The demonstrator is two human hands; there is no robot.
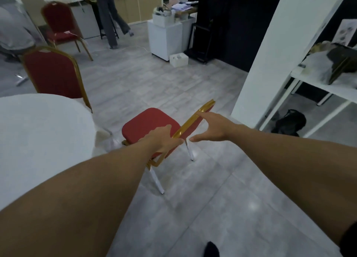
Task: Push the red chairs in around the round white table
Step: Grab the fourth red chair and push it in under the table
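The round white table (38, 141) fills the lower left of the view and serves as the reference point.

Beyond the table's far edge, one red chair (52, 75) stands close against the rim with its back toward the camera. Judged from its position, this chair appears pushed in, or nearly so. Farther beyond the table, well apart from it, a second red chair (59, 23) stands near a desk; whether it belongs to this table's set cannot be determined.

To the right of the table, a third red chair (150, 123) stands near the rim but not tucked under it. Its seat is fully exposed and its gold-framed backrest faces away from the table.

The left hand (164, 139) rests on the lower end of the backrest frame, with the fingers curled around the gold rail in a closed hold. The right hand (210, 127) is spread wide, with the fingertips touching the top rail and the thumb hanging free below; it has not closed on anything.

Status estimate: one chair seated at the table, and this chair gripped but not yet advanced. Remaining work appears to be turning or sliding it toward the table until the seat passes under the rim.
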